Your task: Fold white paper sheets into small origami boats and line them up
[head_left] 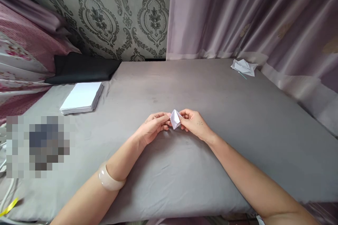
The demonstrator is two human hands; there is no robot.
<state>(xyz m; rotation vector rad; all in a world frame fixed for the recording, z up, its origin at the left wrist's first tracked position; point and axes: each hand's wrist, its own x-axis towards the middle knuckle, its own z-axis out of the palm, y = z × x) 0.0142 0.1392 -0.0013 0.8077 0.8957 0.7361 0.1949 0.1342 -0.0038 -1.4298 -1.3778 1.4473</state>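
Note:
A small piece of folded white paper (175, 119) is held between both hands, a little above the grey cloth surface. My left hand (156, 125) pinches its left edge between thumb and fingers. On the other side, my right hand (194, 122) grips the right edge with thumb and forefinger, the other fingers curled underneath. Creases and slanted faces show on the paper, which has a diamond-like outline. Its underside and the fingertips behind it are hidden.
A stack of white paper (81, 96) lies at the left, in front of a black cloth (84, 67). Folded white papers (244, 66) and a thin green stick (242, 75) sit at the far right. Cables and a yellow strip (10, 206) are at the lower left, near a blurred patch.

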